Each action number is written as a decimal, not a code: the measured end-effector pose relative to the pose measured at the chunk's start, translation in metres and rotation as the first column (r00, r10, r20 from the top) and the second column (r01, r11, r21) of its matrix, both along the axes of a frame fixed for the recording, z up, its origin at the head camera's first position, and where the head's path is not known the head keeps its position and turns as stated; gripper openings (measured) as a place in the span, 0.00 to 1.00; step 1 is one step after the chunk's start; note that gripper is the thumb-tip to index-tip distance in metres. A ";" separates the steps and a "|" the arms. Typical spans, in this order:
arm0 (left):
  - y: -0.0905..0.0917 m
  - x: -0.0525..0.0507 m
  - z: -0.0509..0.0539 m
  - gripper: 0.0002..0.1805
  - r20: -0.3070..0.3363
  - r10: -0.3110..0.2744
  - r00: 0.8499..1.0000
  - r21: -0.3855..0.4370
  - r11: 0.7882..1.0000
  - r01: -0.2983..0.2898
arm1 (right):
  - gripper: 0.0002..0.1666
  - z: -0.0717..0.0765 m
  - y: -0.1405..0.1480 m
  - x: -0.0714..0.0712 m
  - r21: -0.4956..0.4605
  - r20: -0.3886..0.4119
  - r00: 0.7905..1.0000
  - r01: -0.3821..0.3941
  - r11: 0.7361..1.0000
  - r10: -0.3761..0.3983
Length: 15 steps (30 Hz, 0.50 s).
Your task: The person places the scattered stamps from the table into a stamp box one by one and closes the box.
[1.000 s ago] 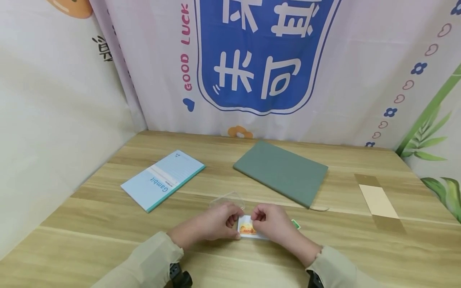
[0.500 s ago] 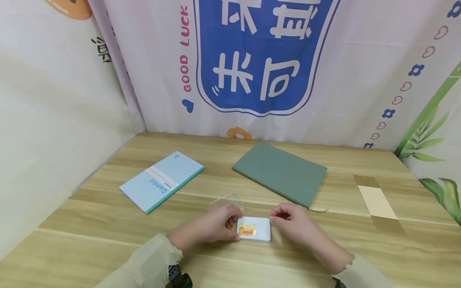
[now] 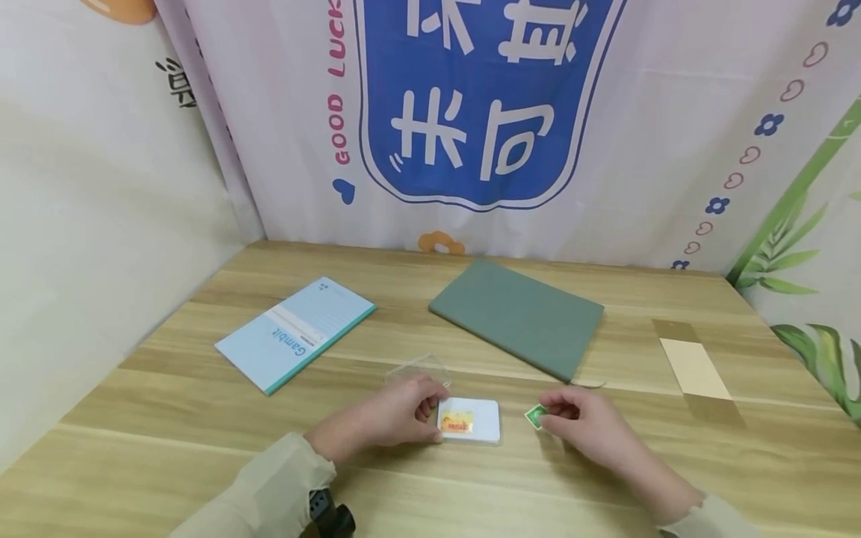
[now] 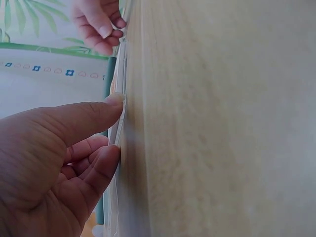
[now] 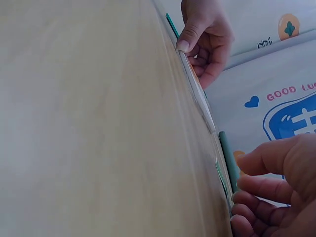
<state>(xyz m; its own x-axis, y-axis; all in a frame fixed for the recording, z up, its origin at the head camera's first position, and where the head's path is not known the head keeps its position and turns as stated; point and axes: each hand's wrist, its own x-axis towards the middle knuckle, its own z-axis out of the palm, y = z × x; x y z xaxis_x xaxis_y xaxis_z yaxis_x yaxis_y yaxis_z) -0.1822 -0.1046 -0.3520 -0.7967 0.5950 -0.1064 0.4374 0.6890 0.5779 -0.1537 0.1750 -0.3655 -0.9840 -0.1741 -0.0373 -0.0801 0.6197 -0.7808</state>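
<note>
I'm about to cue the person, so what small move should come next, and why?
Probably the right hand should pinch the green piece: in the head view the thumb overlaps it, but in the right wrist view thumb and nearest finger stand apart. The left hand grips the white card at one end.

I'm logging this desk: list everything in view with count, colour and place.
Table: one, brown, beneath
Blue notebook: one, pale blue, table's left
Green notebook: one, dull green, back centre
White pack: one, white, orange picture, front centre
Clear case: one, transparent, behind white pack
Green card: one, green, right of white pack
Strip: one, cream and brown, table's right
Backdrop: one, printed white, behind
Wrist device: one, black, left wrist
Sleeves: two, beige, forearms
Left hand: one, bare, pinching white pack
Right hand: one, bare, by green card
</note>
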 end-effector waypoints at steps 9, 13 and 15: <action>-0.001 -0.001 -0.001 0.24 -0.018 -0.017 1.000 0.011 1.000 0.017 | 0.11 -0.002 0.002 0.000 0.091 -0.021 0.997 0.082 0.992 -0.081; -0.001 -0.001 -0.001 0.23 -0.019 -0.018 1.000 0.009 1.000 0.019 | 0.10 -0.004 -0.002 -0.001 0.111 -0.039 0.993 0.115 0.987 -0.111; -0.001 -0.001 -0.002 0.23 -0.020 -0.020 1.000 0.006 1.000 0.020 | 0.09 -0.005 -0.003 -0.001 0.119 -0.056 0.991 0.124 0.985 -0.118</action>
